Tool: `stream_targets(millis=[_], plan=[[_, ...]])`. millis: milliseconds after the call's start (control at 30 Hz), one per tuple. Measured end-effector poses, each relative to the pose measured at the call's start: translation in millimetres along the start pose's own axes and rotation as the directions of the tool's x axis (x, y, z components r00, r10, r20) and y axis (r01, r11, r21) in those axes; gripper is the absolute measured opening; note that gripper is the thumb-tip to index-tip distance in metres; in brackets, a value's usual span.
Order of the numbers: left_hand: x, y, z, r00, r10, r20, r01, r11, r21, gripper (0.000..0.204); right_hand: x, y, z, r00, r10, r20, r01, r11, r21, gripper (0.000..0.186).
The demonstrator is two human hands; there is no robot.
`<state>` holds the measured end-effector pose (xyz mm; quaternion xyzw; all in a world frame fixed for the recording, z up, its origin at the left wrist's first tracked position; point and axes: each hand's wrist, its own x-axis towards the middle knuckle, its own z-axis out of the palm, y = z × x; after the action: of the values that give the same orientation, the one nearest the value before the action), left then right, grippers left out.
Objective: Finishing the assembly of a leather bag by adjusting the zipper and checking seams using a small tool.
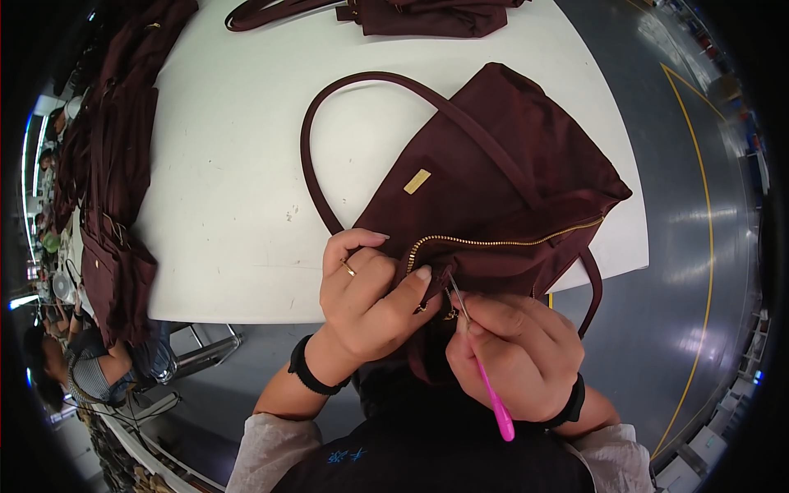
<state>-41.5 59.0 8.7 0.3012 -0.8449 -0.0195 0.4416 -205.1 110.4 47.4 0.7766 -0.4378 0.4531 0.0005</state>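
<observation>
A burgundy tote bag (493, 140) with looped handles, a small gold plate and a gold zipper (509, 241) lies over the white table's front edge. My left hand (366, 300) is closed on the bag's fabric beside the zipper's curved end, thumb pressed down there. My right hand (518, 361) is closed round a thin tool with a pink handle (500, 407) and a metal shaft, whose tip is at the fabric just right of my left thumb. Small gold metal pieces (450, 315) show between my hands, partly hidden.
The white table (222, 164) holds a pile of burgundy bags (115, 238) at the left and more bags (427, 16) at the back. A person (90, 370) sits at lower left near metal chair legs (205, 357). A grey floor with yellow lines (699, 164) runs along the right.
</observation>
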Motion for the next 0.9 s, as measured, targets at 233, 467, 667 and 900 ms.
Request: stream_targets(millis=[233,467,667,900], plan=[[-9.6,-3.4,9.3,0.993,-0.072,-0.095,0.058,0.988,-0.142,0.045,-5.8,12.0,-0.8,0.996,0.064,-0.061,-0.069,0.994,-0.086,0.02],[-7.8,-4.7,10.6,0.992,-0.059,-0.11,0.042,0.988,-0.152,0.043,4.5,9.4,-6.8,0.97,0.241,-0.017,-0.211,0.88,0.425,0.026],[-4.8,-3.2,9.5,0.993,-0.041,-0.113,0.028,0.992,-0.119,0.042,4.5,7.0,-6.0,0.975,0.221,0.007,-0.204,0.886,0.415,0.024],[-4.2,-1.6,8.6,0.996,-0.017,-0.086,0.01,0.997,-0.076,0.043,5.8,6.4,-3.1,0.972,0.233,-0.021,-0.207,0.9,0.383,0.022]])
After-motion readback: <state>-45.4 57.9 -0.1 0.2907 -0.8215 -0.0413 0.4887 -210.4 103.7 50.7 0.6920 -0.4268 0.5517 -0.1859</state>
